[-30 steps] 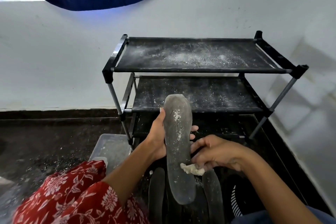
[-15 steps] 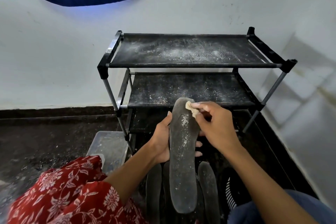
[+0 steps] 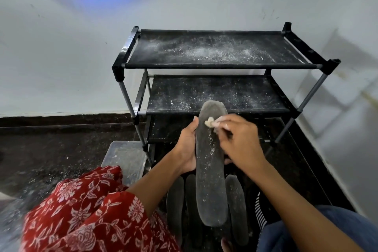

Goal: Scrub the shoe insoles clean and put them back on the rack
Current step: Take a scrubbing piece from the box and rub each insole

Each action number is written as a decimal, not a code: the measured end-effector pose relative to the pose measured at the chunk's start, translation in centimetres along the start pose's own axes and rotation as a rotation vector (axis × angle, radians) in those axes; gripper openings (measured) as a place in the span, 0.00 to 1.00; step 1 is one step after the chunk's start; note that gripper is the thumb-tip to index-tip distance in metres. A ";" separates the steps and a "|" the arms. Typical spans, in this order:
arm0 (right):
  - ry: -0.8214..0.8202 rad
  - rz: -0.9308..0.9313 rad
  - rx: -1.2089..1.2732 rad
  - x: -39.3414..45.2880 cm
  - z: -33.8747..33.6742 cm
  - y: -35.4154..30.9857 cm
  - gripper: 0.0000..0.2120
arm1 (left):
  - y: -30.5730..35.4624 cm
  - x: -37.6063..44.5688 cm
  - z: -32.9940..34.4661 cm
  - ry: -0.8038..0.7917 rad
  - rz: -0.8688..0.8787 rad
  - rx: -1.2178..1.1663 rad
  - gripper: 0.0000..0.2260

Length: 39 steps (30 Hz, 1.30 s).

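My left hand (image 3: pixel 187 146) grips a long dark grey insole (image 3: pixel 210 180) from its left side and holds it up lengthwise, toe pointing away. White powder speckles the insole's upper half. My right hand (image 3: pixel 238 142) pinches a small cream scrub pad (image 3: pixel 209 122) against the insole near its toe. Three more dark insoles (image 3: pixel 174 200) lie side by side on the floor under the held one. The black three-tier shoe rack (image 3: pixel 214 66) stands just beyond against the wall, its shelves bare and dusted with white powder.
A clear plastic tub (image 3: pixel 124 157) sits on the dark floor left of the rack's front leg. My red floral-clad knee (image 3: pixel 88 210) fills the lower left, a blue-clad knee (image 3: pixel 319 233) the lower right. A white wall closes the right side.
My right hand with the pad went from the insole's middle up to near its toe and stays there, shifted slightly down. The left hand keeps its grip on the insole.
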State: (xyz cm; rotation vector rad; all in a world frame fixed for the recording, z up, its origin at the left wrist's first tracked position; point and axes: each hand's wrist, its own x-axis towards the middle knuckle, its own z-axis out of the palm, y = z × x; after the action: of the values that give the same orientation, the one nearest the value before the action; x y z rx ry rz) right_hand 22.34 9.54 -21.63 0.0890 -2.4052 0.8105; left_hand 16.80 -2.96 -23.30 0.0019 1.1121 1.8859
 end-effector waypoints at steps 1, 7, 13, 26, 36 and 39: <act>0.059 0.017 -0.015 0.3 -0.3 0.2 0.06 | 0.0 -0.1 -0.1 -0.018 -0.005 -0.010 0.34; 0.115 0.059 -0.078 0.5 0.1 0.8 0.05 | -0.4 -0.1 -0.6 -0.027 -0.037 0.003 0.34; -0.051 0.055 0.061 -0.7 0.9 -0.4 0.06 | -0.2 -0.1 -0.6 0.011 -0.017 -0.009 0.31; -0.031 -0.045 -0.062 -0.7 1.7 -0.5 0.09 | -0.9 0.3 -0.7 0.004 -0.003 0.041 0.25; 0.079 -0.011 -0.114 -0.8 1.8 -0.3 0.09 | -1.1 0.4 -0.8 0.012 0.001 0.044 0.26; 0.074 -0.076 -0.135 -0.7 1.8 -0.1 0.07 | -0.9 0.4 -0.5 0.002 0.010 0.043 0.25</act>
State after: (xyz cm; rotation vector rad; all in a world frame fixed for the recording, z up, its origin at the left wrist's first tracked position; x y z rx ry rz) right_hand 22.02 8.30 -23.15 0.0949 -2.3643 0.6046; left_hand 17.03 -2.88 -24.42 0.0302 1.1559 1.8709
